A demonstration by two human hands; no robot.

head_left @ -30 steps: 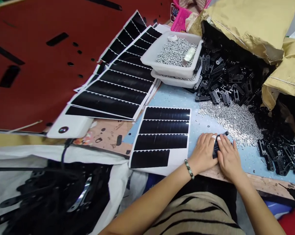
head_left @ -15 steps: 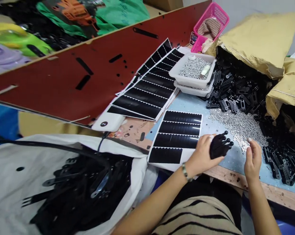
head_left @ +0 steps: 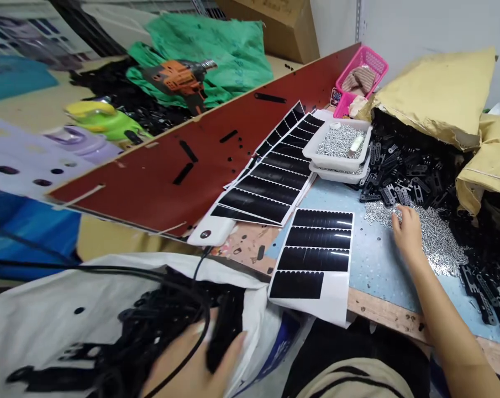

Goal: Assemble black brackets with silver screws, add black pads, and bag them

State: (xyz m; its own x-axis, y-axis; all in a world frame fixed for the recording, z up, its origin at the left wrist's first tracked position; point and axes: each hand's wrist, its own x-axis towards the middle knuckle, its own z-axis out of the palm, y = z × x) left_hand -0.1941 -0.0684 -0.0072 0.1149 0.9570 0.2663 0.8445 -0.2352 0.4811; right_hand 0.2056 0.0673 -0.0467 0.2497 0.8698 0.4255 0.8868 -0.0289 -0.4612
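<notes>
My left hand (head_left: 191, 356), blurred, is down in the mouth of the white sack (head_left: 38, 309) at the lower left. Dark plastic parts (head_left: 221, 334) show between its thumb and fingers, with more black parts around them. A black cable passes in front of this hand. On the right, my right hand (head_left: 408, 229) reaches over the workbench to the near left of a heap of small silvery metal pieces (head_left: 442, 240). Its thumb and forefinger are slightly apart at the heap's edge, and nothing shows between them.
A sheet of black scalloped strips (head_left: 316, 251) lies at the bench edge, with more sheets (head_left: 270, 177) behind. White tubs of screws (head_left: 336, 149) stand beside black slotted parts (head_left: 419, 160) and a yellow paper sack (head_left: 436, 94). A red board (head_left: 216, 155) borders the left; an orange drill (head_left: 177, 77) lies beyond.
My left hand has gone from the bench down left into the sack, taking the bunch of black parts along. My right hand has moved forward to the metal heap. The view has turned left.
</notes>
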